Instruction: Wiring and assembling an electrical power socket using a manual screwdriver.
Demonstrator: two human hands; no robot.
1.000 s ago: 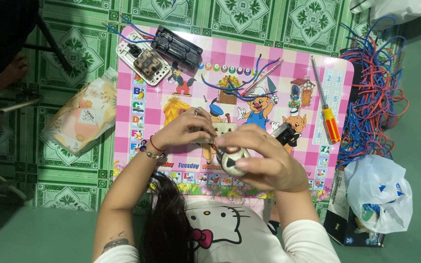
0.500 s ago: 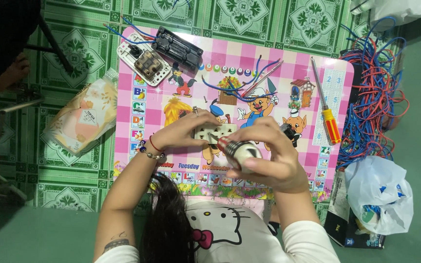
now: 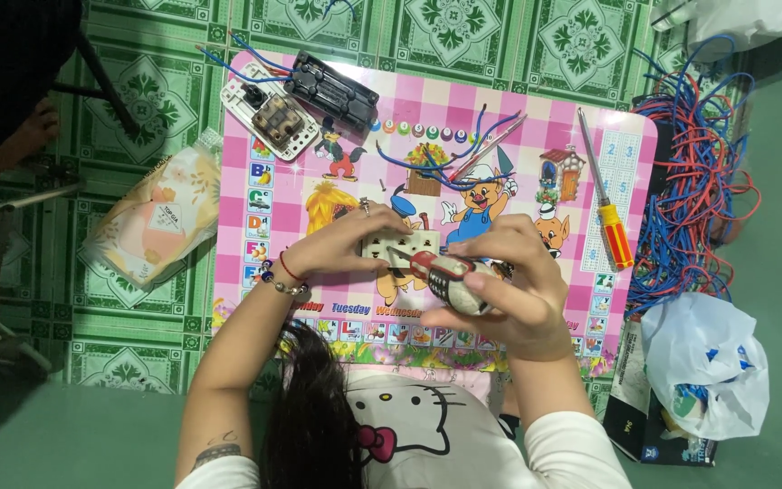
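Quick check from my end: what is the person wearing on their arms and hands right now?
Both forearms are bare below short white sleeves. The left wrist carries a beaded bracelet and a thin red string band, and a ring shows on a finger of the left hand. A small dark tattoo marks the left upper arm. The right hand shows no jewellery or glove.

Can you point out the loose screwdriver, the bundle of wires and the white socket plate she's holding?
Loose screwdriver (image 3: 615, 237), head view, on its red-and-yellow handle.
Bundle of wires (image 3: 694, 172), head view, mid-tangle.
White socket plate (image 3: 406, 246), head view, its bare face.
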